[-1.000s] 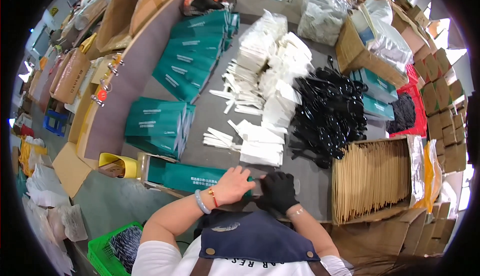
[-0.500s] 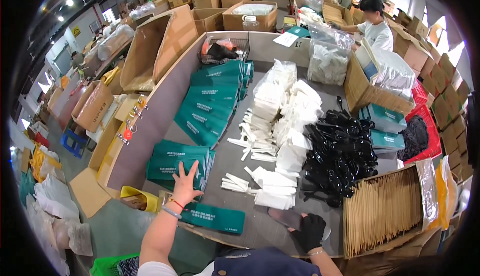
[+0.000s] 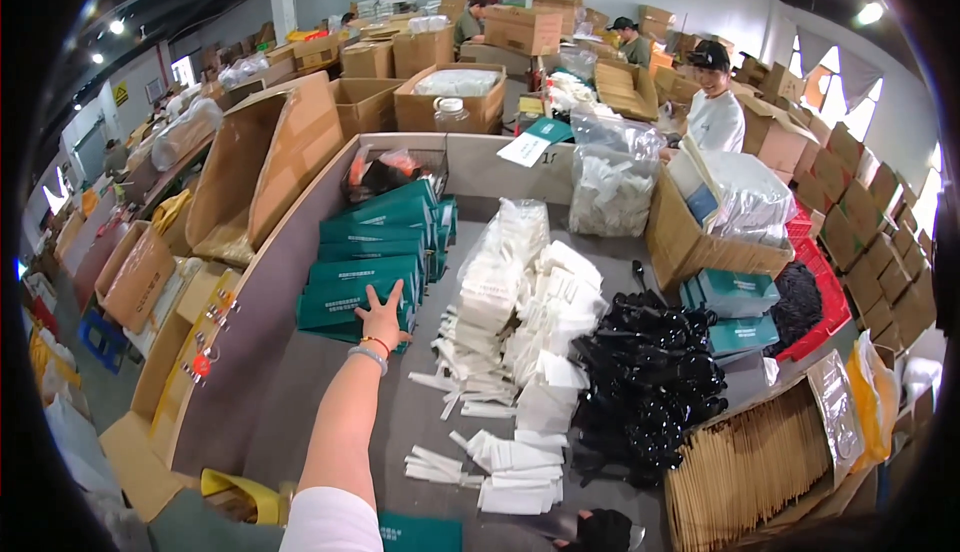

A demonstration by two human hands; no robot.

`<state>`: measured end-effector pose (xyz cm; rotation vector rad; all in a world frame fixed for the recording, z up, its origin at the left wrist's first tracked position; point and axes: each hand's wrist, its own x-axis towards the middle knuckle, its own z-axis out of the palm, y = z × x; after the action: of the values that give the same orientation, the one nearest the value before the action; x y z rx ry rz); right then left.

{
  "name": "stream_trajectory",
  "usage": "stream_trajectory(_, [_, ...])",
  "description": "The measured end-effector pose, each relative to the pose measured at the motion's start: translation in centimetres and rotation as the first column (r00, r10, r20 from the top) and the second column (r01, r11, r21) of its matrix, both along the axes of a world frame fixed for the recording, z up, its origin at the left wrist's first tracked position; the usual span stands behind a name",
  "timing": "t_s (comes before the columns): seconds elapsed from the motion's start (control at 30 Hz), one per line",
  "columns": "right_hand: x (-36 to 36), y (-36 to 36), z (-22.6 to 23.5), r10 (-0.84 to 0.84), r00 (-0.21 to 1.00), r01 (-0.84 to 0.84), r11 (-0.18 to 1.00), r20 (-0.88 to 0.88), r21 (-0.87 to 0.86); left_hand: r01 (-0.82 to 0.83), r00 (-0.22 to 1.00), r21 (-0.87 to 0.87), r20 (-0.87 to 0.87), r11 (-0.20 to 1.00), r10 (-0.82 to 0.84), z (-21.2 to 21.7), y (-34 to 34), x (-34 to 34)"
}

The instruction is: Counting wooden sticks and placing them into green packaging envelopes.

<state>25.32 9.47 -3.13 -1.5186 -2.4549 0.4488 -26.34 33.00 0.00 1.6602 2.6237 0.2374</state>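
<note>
My left hand (image 3: 380, 319) lies with spread fingers on the near end of a row of dark green printed packets (image 3: 335, 304). Another green packet (image 3: 420, 532) shows at the lower edge by my left sleeve. Low in the picture is my right hand (image 3: 605, 532), in a black glove with bare fingertips, partly cut off. Its fingers curl at a dark, glossy flat thing (image 3: 545, 524) whose kind I cannot make out. White folded paper pieces (image 3: 520, 462) lie in stacks mid-table. Right of them is a heap of black plastic spoons (image 3: 650, 382).
A carton of thin brown sticks or sleeves (image 3: 750, 487) stands at the right. Beyond the spoons are green boxes (image 3: 735, 292), a red crate (image 3: 825, 302) and a carton with plastic-wrapped goods (image 3: 690, 222). A grey board wall (image 3: 270, 282) edges the table's left. People work farther back.
My left hand has moved farther forward, and the near green stack now lies against the others farther back. The view has tilted up, so my right hand sits lower in it.
</note>
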Motion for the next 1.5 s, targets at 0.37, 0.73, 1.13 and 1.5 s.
stream_trajectory(0.37, [-1.2, 0.1, 4.4, -0.08, 0.995, 0.091, 0.968, 0.057, -0.233, -0.044, 0.999, 0.122, 0.037, 0.992, 0.04, 2.3, -2.6, 1.2])
stream_trajectory(0.73, [0.0, 1.9, 7.1, 0.188, 0.981, -0.19, 0.981, -0.04, -0.049, 0.403, 0.821, 0.215, 0.344, 0.89, -0.455, 5.8, -23.9, 12.4])
stream_trajectory(1.13, [-3.4, -0.1, 8.2, 0.269, 0.962, -0.271, 0.961, -0.039, -0.055, 0.051, 0.961, 0.138, 0.262, 0.989, -0.086, 0.3, -33.2, 22.9])
stream_trajectory(1.5, [-6.8, -0.1, 5.8, 0.406, 0.913, -0.405, 0.882, -0.048, -0.242, -0.003, 0.876, 0.13, 0.479, 0.991, -0.06, -1.5, -33.5, 21.8])
